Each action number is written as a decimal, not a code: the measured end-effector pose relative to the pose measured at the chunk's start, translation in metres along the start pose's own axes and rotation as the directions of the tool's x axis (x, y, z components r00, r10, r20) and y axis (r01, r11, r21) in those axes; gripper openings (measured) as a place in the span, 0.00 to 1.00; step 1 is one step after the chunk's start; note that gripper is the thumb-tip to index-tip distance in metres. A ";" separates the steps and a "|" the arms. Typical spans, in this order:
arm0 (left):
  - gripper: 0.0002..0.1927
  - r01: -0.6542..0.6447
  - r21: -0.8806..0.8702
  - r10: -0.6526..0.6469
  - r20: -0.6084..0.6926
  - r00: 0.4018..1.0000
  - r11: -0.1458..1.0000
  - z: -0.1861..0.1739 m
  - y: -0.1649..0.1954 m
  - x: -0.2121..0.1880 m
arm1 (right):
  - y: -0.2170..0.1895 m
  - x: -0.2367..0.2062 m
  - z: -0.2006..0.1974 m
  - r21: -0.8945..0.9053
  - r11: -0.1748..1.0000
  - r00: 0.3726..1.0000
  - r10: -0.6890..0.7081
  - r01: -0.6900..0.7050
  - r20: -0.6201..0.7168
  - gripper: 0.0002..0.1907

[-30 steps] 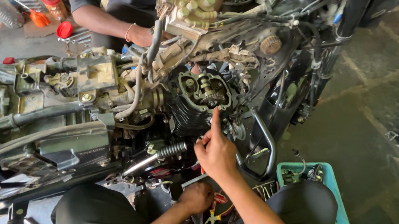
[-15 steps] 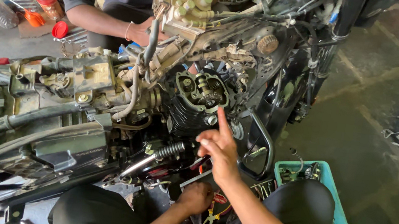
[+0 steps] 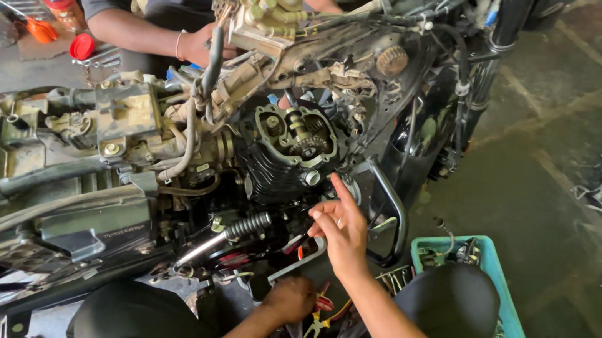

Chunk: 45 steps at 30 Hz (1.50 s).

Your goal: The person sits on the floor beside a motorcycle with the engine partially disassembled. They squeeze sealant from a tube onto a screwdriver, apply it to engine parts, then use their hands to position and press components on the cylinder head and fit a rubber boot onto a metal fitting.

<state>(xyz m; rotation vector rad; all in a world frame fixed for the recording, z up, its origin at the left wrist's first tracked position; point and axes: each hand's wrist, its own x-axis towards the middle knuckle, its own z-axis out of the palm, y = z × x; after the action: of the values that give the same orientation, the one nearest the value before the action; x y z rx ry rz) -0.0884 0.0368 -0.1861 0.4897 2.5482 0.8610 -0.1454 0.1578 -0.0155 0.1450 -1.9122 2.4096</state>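
The right hand [image 3: 340, 228] is held open, fingers spread, just below the engine head [image 3: 296, 136], which sits exposed at the middle of the motorcycle frame [image 3: 62, 215]. The left hand [image 3: 292, 298] is seen lower, closed into a fist near pliers [image 3: 318, 320]; what it grips cannot be told. A teal tray [image 3: 507, 312] lies beside.

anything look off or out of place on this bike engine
The engine's cylinder head is uncovered, its gears exposed. The right hand is raised just beside it, fingers spread; the left hand is low by red-handled pliers. No spill or breakage shows.
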 end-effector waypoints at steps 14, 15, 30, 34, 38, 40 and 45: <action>0.14 0.075 -0.031 -0.074 0.020 0.997 0.997 -0.007 0.002 -0.002 | 0.000 0.015 0.006 0.149 0.988 0.990 0.006 -0.028 0.144 0.32; 0.14 0.062 -0.029 -0.061 0.022 0.998 0.998 -0.009 0.004 -0.003 | -0.002 0.014 0.008 0.119 0.993 0.990 -0.008 -0.009 0.139 0.34; 0.16 0.059 0.018 -0.060 0.079 0.995 0.998 -0.024 0.012 -0.006 | 0.003 -0.004 0.036 -0.193 0.964 0.958 -0.132 0.184 0.255 0.47; 0.15 0.061 0.040 -0.064 0.092 0.994 0.997 -0.024 0.015 -0.005 | -0.004 0.003 0.036 -0.068 0.990 0.966 -0.101 0.120 0.236 0.48; 0.14 0.068 -0.096 -0.042 0.252 0.967 0.993 -0.018 0.003 0.000 | -0.005 0.001 0.024 -0.060 0.998 0.942 -0.014 0.036 0.336 0.48; 0.13 0.033 -0.015 -0.029 0.217 0.976 0.999 -0.013 -0.012 0.004 | -0.004 -0.019 0.003 -0.077 0.995 0.963 -0.046 0.069 0.265 0.44; 0.12 0.021 0.173 -0.030 0.048 0.998 0.985 0.017 -0.040 0.014 | 0.006 -0.072 -0.062 -0.267 0.960 0.984 -0.036 0.081 0.173 0.41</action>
<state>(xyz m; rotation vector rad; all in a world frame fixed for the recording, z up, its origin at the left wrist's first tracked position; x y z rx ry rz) -0.1003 0.0214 -0.2276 0.5231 2.5887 0.6139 -0.0767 0.2176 -0.0436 0.3928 -2.2532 2.1287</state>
